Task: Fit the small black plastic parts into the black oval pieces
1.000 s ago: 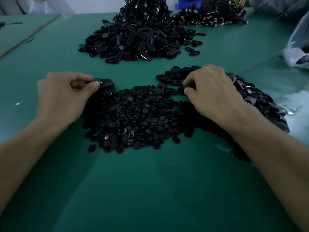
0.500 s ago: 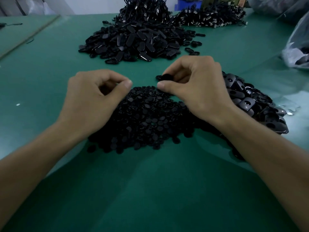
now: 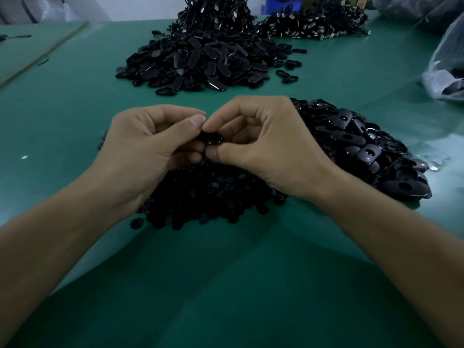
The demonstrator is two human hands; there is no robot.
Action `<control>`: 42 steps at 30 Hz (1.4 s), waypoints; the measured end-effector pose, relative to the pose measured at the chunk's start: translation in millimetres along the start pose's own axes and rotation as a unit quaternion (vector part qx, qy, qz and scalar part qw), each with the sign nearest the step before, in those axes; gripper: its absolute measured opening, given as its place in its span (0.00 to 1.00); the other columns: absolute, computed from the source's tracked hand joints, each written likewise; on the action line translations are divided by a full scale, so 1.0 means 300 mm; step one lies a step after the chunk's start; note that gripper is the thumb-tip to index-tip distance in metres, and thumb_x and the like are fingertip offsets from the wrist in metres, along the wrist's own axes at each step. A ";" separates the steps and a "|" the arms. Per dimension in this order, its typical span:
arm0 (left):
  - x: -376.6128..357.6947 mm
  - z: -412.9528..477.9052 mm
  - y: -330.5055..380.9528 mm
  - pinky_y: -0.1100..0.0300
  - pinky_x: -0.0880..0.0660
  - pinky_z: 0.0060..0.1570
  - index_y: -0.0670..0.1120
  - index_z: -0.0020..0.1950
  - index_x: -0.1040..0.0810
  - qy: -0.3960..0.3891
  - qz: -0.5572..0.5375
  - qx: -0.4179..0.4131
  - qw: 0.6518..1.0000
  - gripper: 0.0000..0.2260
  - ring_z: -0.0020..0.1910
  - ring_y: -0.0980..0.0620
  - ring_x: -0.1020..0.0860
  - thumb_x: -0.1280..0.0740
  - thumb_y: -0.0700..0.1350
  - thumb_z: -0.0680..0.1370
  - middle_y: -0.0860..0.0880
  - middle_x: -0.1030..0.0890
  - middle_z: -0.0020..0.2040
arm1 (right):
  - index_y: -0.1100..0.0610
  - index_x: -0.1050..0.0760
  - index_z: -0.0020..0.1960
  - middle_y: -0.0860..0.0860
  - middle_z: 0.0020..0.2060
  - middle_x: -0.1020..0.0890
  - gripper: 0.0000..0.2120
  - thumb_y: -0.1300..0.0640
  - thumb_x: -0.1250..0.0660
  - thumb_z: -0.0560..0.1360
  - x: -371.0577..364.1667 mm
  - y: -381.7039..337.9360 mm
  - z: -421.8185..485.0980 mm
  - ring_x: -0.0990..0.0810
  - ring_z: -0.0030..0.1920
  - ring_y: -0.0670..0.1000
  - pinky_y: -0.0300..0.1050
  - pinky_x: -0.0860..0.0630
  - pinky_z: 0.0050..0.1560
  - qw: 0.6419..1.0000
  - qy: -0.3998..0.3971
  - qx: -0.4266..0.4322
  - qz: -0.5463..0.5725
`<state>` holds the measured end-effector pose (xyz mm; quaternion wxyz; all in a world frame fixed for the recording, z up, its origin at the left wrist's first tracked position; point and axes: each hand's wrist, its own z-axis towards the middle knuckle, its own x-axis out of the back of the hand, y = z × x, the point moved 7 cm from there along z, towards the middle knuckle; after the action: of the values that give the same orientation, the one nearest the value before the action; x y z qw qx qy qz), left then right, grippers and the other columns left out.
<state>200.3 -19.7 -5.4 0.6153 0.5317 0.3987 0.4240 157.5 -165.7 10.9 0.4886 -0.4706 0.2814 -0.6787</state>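
A factory assembly bench: heaps of black parts (image 3: 200, 59) on green table (image 3: 75, 101).

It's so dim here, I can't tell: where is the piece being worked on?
Head view, centre: the black piece is pinched between the left hand and right hand, above the heap of small parts.

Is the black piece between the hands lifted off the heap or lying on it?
Lifted. The left hand and right hand pinch the black piece above the heap of small parts. Fitted yet: cannot tell.
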 end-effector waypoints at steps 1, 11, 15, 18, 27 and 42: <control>0.008 0.001 -0.001 0.67 0.22 0.35 0.42 0.48 0.18 0.014 -0.008 0.002 1.000 0.13 0.32 0.56 0.19 0.28 0.46 0.67 0.48 0.16 0.34 | 0.52 0.17 0.48 0.52 0.38 0.16 0.11 0.60 0.21 0.69 -0.007 0.005 -0.003 0.16 0.37 0.54 0.46 0.17 0.43 1.000 -0.012 -0.011 0.005; 0.004 -0.011 0.002 0.66 0.20 0.36 0.43 0.44 0.18 0.022 0.009 -0.007 1.000 0.10 0.34 0.55 0.16 0.27 0.44 0.65 0.48 0.15 0.34 | 0.52 0.18 0.49 0.47 0.37 0.14 0.05 0.61 0.27 0.76 0.041 0.040 0.009 0.15 0.38 0.43 0.31 0.24 0.39 0.996 0.057 -0.069 0.017; -0.002 -0.010 0.009 0.66 0.21 0.36 0.43 0.45 0.18 0.011 0.010 -0.020 1.000 0.09 0.33 0.55 0.17 0.27 0.43 0.66 0.48 0.15 0.34 | 0.52 0.18 0.49 0.47 0.37 0.15 0.05 0.61 0.27 0.77 0.039 0.039 0.008 0.15 0.38 0.43 0.33 0.24 0.40 0.996 0.060 -0.069 0.006; 0.005 -0.007 0.009 0.66 0.21 0.37 0.44 0.46 0.17 0.021 0.011 -0.034 0.999 0.10 0.34 0.55 0.17 0.26 0.44 0.66 0.48 0.15 0.35 | 0.52 0.18 0.49 0.45 0.36 0.16 0.02 0.56 0.29 0.78 0.049 0.030 0.000 0.17 0.39 0.41 0.33 0.23 0.42 0.992 0.082 -0.055 -0.073; 0.068 0.009 -0.007 0.65 0.21 0.39 0.46 0.44 0.17 0.087 0.048 -0.057 0.993 0.05 0.36 0.54 0.16 0.27 0.36 0.76 0.48 0.15 0.35 | 0.49 0.17 0.54 0.43 0.43 0.22 0.07 0.49 0.31 0.79 -0.020 0.046 -0.011 0.20 0.49 0.49 0.51 0.21 0.54 0.928 -0.095 -0.066 -0.353; 0.068 0.011 -0.012 0.65 0.20 0.39 0.45 0.45 0.18 0.083 0.063 -0.065 0.992 0.04 0.36 0.55 0.16 0.27 0.36 0.76 0.49 0.15 0.35 | 0.49 0.18 0.55 0.46 0.45 0.18 0.07 0.51 0.29 0.78 -0.014 0.061 -0.013 0.18 0.47 0.50 0.52 0.19 0.53 0.944 -0.078 -0.092 -0.307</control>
<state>210.4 -1.7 -9.5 0.5857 0.4772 0.3858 0.5296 161.7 -168.8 -7.7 0.2320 -0.6284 0.1454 -0.7281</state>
